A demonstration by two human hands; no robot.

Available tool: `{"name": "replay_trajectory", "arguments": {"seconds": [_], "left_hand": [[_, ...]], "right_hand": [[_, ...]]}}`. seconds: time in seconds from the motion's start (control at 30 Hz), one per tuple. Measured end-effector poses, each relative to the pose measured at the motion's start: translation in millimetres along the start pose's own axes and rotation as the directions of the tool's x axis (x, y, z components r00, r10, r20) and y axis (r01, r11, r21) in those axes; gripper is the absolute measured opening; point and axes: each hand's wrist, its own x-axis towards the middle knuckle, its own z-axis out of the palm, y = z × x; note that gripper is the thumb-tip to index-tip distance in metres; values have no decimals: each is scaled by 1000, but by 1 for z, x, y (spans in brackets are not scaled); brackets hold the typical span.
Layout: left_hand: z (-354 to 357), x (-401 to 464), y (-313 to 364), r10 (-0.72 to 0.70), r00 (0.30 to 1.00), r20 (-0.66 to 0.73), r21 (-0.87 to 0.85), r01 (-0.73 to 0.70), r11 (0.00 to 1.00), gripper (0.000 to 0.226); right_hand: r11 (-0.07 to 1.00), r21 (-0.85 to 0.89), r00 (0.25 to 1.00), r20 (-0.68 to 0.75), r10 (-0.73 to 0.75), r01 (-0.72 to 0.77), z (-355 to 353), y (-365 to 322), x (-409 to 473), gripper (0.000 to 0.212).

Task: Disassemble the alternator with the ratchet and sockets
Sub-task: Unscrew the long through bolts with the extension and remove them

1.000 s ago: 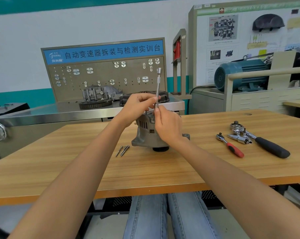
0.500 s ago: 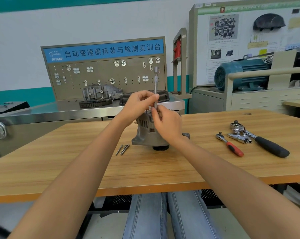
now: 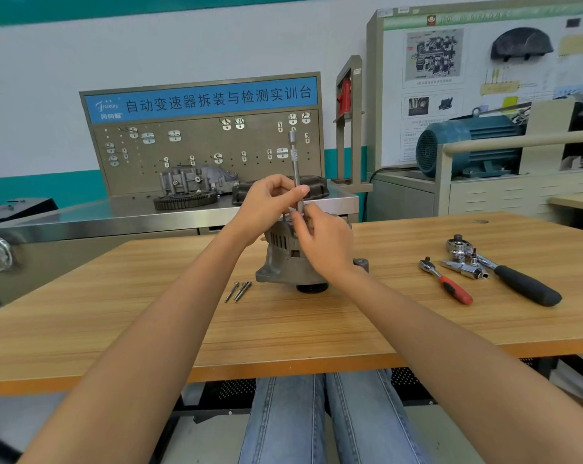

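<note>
We see bare wood on the table in front of the alternator and out to its left. Three bolts lie just beside its left foot, narrowing the near-left approach. On the right, the red ratchet, loose sockets and black-handled ratchet crowd the surface. From above, both hands and the upright extension bar block the alternator's top.

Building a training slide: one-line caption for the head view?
Both hands, left and right, steady an upright extension bar on the alternator.
</note>
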Motion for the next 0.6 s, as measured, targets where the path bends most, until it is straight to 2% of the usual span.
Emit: {"name": "replay_trajectory", "arguments": {"seconds": [0.17,0.23,0.4,0.6], "left_hand": [[0,-1,3,1,999,44,-1,-1,1000,10],[-1,-1,3,-5,998,56,-14,6,1000,15],[-2,-2,4,-19,1000,15,-23,19,1000,7],[-1,-1,2,-15,1000,4,-30,15,999,11]], "right_hand": [[999,34,1000,-16,-6,7,1,1,-1,30],[1000,27,1000,-18,-10,11,0,0,-1,31],[1000,20,1000,-25,-7,7,-1,-2,-2,35],[999,2,999,-14,45,-45,2,0,0,33]]}}
